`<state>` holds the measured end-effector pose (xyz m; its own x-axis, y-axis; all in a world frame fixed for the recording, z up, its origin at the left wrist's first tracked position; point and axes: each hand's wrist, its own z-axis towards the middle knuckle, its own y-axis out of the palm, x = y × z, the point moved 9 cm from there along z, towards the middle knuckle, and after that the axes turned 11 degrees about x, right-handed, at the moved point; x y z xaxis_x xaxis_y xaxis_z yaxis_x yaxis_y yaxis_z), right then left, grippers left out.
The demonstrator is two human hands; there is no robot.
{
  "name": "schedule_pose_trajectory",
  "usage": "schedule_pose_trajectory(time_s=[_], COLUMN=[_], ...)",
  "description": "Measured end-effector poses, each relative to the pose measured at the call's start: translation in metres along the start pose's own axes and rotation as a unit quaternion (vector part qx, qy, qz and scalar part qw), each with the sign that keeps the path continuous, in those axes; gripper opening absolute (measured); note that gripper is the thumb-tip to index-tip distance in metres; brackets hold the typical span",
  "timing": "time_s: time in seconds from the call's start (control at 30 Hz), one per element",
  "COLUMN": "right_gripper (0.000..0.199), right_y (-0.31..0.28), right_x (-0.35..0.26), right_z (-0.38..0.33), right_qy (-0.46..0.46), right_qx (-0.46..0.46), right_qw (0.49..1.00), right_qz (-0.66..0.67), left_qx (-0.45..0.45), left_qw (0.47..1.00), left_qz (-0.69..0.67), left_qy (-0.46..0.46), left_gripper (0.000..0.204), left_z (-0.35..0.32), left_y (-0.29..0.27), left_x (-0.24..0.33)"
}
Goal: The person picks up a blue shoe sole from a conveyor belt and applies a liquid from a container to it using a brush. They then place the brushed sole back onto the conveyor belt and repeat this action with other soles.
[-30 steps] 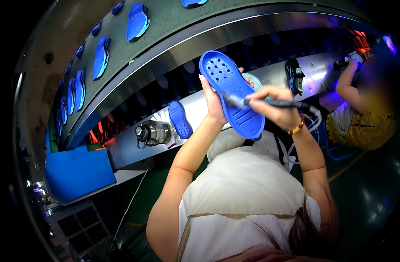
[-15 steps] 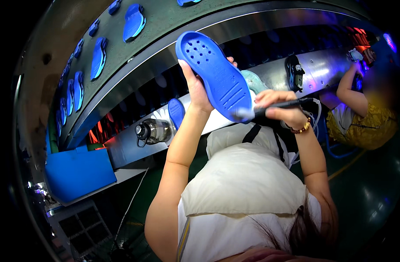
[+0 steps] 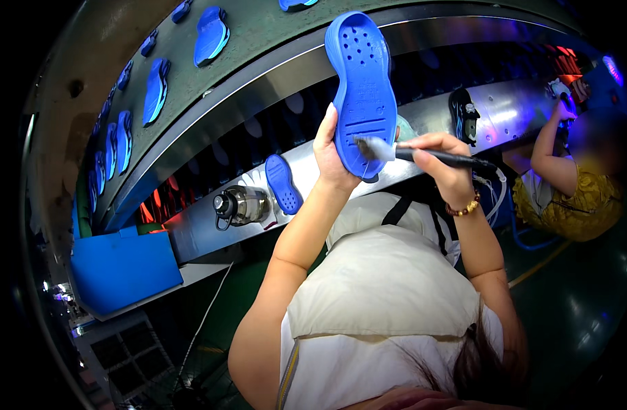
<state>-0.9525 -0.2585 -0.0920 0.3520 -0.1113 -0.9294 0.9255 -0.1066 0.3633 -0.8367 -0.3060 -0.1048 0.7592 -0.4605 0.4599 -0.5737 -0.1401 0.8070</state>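
A blue shoe sole stands tilted up in front of me, its holed end at the top and grooves across its lower part. Wrapped round its lower left edge is my left hand. My right hand is closed on the black handle of a brush, whose bristles lie against the grooved end of the sole. Behind the brush a pale green round thing is mostly hidden. Another blue sole lies on the metal bench, left of my forearm.
A dark-lidded bottle stands on the bench. Blue soles lie on the green conveyor beyond. At the bench's left end is a blue box. A dark shoe part lies right; a co-worker sits farther right.
The sole has moved up and right in my left hand and turned more upright. The brush has shifted from its lower edge inward onto the grooves. More of the benchtop sole shows.
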Motion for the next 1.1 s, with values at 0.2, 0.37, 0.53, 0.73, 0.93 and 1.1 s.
schedule_pose_trajectory(time_s=[0.2,0.37,0.53,0.73,0.93,1.1], right_gripper=[0.016,0.013,0.014,0.018,0.018,0.019], right_y=[0.026,0.022,0.015,0.044,0.04,0.024], right_x=[-0.019,-0.032,-0.022,-0.039,-0.028,-0.035], right_z=[0.0,0.013,0.016,-0.011,-0.003,0.01], right_qy=[-0.062,-0.127,-0.07,-0.095,-0.088,-0.058], right_qx=[-0.158,-0.172,-0.14,-0.311,-0.415,-0.382], right_qw=[0.985,0.967,0.976,0.939,0.844,0.876], right_qz=[0.024,-0.14,-0.152,-0.111,-0.329,-0.29], left_qx=[-0.046,-0.048,-0.057,-0.024,-0.037,-0.016], left_qw=[0.998,0.999,0.998,0.985,0.938,0.916], left_qz=[-0.015,0.015,-0.003,0.05,0.205,0.235], left_qy=[-0.03,0.006,-0.028,-0.164,-0.277,-0.325], left_gripper=[0.05,0.045,0.048,0.053,0.041,0.043], left_z=[0.004,0.01,0.016,0.017,0.008,-0.005], left_y=[0.008,0.002,0.003,-0.005,-0.016,-0.018], left_x=[-0.002,0.008,0.009,-0.01,-0.044,-0.05])
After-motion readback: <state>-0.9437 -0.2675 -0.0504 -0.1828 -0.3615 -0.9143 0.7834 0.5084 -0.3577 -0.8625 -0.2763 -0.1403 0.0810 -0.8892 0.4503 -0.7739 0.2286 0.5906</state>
